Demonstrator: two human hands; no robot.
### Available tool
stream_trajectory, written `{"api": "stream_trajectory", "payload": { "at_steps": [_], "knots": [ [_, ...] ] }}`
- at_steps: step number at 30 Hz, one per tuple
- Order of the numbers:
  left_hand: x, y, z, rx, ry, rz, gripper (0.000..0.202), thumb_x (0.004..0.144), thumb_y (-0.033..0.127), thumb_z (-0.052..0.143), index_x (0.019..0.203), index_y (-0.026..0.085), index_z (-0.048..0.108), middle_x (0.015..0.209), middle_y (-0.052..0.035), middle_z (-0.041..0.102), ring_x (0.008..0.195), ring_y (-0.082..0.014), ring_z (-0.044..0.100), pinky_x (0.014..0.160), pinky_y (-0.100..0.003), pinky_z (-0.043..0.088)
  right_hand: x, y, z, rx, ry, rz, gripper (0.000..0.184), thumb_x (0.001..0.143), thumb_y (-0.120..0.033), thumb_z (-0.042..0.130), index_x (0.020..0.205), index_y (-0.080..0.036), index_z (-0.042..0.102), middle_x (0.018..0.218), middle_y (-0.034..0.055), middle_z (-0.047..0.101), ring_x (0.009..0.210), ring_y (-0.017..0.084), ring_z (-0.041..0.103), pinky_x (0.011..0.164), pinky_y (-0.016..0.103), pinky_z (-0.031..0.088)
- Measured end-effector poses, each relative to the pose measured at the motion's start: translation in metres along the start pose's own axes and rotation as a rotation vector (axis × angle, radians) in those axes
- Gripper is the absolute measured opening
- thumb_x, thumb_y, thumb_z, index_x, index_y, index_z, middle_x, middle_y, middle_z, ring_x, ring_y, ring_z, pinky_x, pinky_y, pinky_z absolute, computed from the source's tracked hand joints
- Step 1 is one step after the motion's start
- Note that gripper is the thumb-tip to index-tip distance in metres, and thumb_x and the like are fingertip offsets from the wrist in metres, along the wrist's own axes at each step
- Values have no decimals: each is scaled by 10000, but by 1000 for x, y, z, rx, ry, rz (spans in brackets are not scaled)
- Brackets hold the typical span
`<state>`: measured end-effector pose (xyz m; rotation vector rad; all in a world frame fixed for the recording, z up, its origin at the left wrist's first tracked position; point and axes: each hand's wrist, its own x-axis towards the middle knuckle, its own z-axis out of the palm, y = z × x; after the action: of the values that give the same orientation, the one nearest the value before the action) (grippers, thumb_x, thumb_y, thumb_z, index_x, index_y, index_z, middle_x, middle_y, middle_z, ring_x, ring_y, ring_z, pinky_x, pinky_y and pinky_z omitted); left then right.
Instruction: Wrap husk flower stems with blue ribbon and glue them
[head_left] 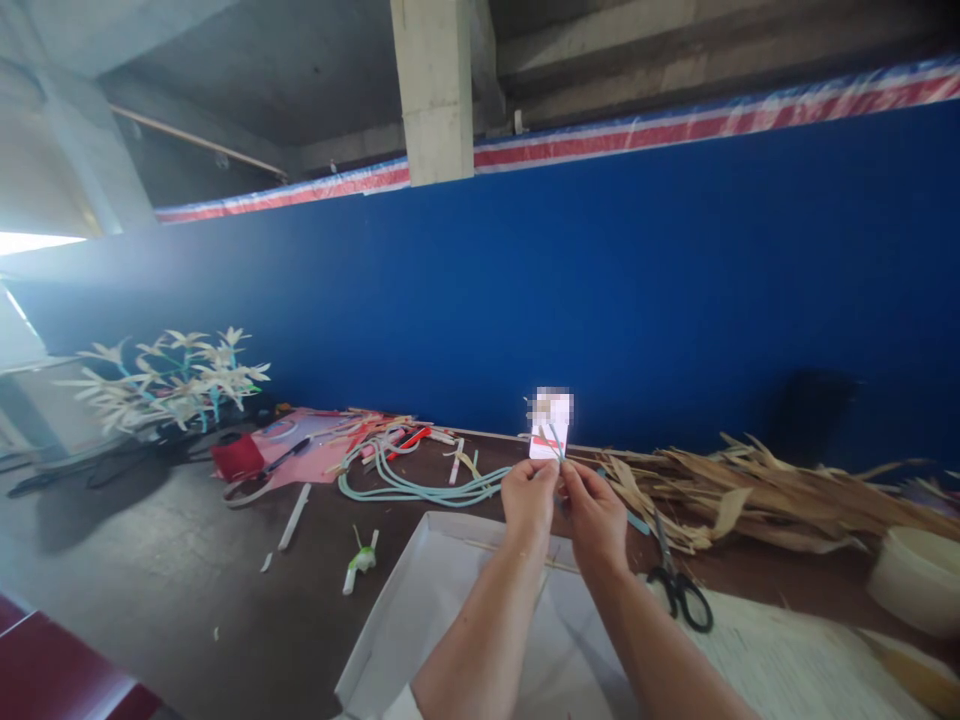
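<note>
Holding a thin stem over the far edge of the white tray, the left hand and the right hand were observed closed to a fingertip pinch. They met nearly thumb to thumb, neither clearly nearer the stem. Its long axis stood steep, leaning slightly left, with the free end pointing up and away from the tray; the lower end was hidden in the grip. Which hand bore the firmer hold could not be told. A lit phone stood beyond the tray, behind the stem. Pale blue cords lay past the tray's far edge, nearer the left hand; scissors lay right of the tray.
</note>
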<state>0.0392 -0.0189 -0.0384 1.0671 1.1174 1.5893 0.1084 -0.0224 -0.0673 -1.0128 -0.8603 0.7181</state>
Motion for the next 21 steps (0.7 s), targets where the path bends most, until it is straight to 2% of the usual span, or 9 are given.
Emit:
{"api": "stream_trajectory", "payload": {
  "at_steps": [6, 10, 14, 21],
  "knots": [
    [-2, 0, 1, 8, 14, 28, 214, 643, 301, 607, 705, 106, 668, 626, -52, 644, 575, -133, 574, 564, -225, 460, -2, -3, 0, -36, -11, -36, 376, 674, -442, 625, 888, -138, 682, 650, 29, 623, 577, 138, 522, 502, 232, 398],
    [-4, 3, 2, 21, 4, 36, 202, 651, 290, 598, 703, 107, 668, 613, -46, 640, 562, -132, 576, 558, -225, 467, -3, -10, -1, -95, 2, -69, 331, 685, -431, 620, 844, -147, 681, 695, 42, 653, 647, 168, 566, 579, 260, 439],
    [-5, 5, 0, 126, 7, 108, 202, 676, 288, 575, 721, 121, 680, 667, -52, 663, 632, -148, 600, 613, -232, 469, -4, -14, -3, -203, -3, -152, 317, 709, -420, 595, 855, -153, 683, 769, 58, 672, 713, 184, 589, 662, 285, 452],
    [-13, 14, 0, 234, 16, 170, 198, 704, 257, 544, 761, 141, 695, 716, -44, 679, 686, -149, 608, 672, -235, 455, -5, -10, -4, -303, 2, -278, 303, 750, -402, 555, 901, -168, 674, 799, 54, 675, 716, 172, 592, 675, 284, 452]
  ]
}}
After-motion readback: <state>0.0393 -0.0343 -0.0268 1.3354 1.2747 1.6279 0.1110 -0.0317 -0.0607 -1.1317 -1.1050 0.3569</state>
